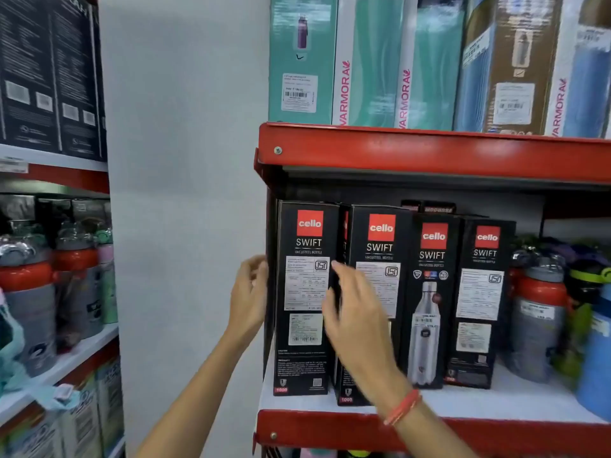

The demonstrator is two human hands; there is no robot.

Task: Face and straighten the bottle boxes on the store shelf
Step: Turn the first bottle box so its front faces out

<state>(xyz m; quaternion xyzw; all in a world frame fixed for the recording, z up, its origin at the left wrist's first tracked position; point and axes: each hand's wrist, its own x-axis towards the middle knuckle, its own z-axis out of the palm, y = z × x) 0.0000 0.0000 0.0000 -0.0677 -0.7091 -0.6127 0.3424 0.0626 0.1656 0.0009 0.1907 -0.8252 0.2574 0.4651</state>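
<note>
Four black Cello Swift bottle boxes stand upright in a row on the white shelf board (pixel 515 399) of the red rack. The left hand (pixel 248 292) cups the leftmost box (pixel 305 292) at its left edge, fingers curled. The right hand (pixel 355 312), fingers loosely together, rests across the gap onto the second box (pixel 380 246); grip contact unclear.

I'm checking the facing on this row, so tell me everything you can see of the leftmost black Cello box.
The leftmost Cello box is tall, black cardboard, standing upright at the left end of the white shelf. It shows a red Cello logo, "SWIFT", white printed labels and a barcode. The left hand is at its left edge, the right hand at its right edge. The next box stands beside it.
</note>
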